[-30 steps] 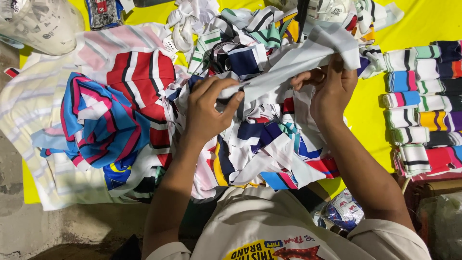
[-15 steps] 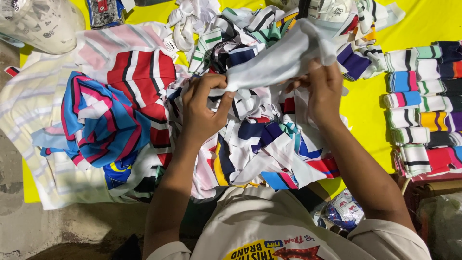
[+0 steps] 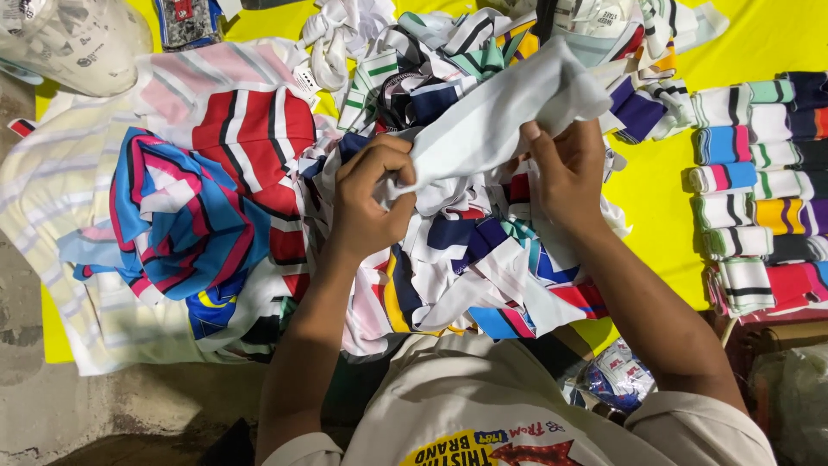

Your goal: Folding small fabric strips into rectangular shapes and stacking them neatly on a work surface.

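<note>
Head view, steeply downward, close above hands (image 3: 466, 190)

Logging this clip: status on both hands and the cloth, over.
Left hand and right hand both gripping the pale grey fabric piece, raised over the heap of striped collars. Rolled striped pieces stacked right, apart. Nothing blocking.
</note>
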